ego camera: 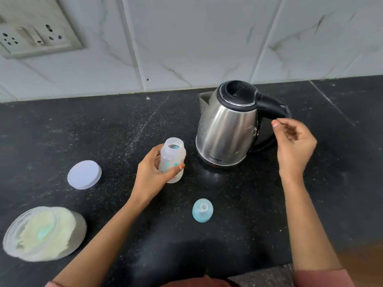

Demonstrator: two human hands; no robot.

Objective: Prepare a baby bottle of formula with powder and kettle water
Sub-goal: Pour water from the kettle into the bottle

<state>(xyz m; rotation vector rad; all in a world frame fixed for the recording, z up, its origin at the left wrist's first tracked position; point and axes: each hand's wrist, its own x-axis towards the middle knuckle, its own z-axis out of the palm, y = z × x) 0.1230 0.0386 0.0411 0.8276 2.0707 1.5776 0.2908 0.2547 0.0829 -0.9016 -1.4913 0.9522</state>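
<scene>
My left hand (152, 171) grips an uncapped translucent baby bottle (173, 157) standing upright on the black counter (103, 129). Just right of the bottle stands a steel kettle (226, 129) with a black lid and black handle (273, 109). My right hand (293, 141) hovers beside that handle with loosely curled fingers, holding nothing. An open tub of pale formula powder (43, 233) with a blue scoop inside lies at the front left. The blue teat ring (202, 210) stands on the counter in front of the bottle.
The tub's white round lid (84, 174) lies flat left of the bottle. A tiled marble-look wall (186, 38) rises behind the counter, with a socket panel (35, 34) at the upper left. The counter's front edge runs near my body.
</scene>
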